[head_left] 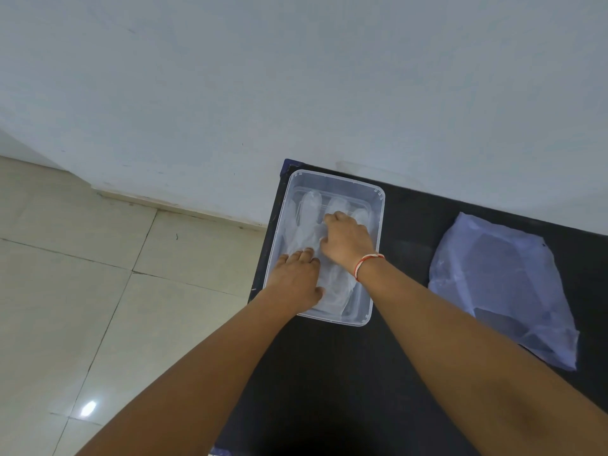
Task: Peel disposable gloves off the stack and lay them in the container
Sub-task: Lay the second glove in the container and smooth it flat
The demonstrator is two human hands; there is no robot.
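Note:
A clear rectangular plastic container stands at the far left corner of the black table. A translucent disposable glove lies flat inside it, fingers pointing toward the wall. My left hand rests palm down on the glove's cuff end, near the container's left wall, fingers together. My right hand is inside the container over the glove's palm area, its fingers curled down onto the plastic; a red and white band circles that wrist. The stack of gloves, a bluish translucent sheaf, lies on the table to the right.
The black table ends just left of the container, with beige floor tiles below. A pale wall rises directly behind the table. The stack lies close to the table's right side.

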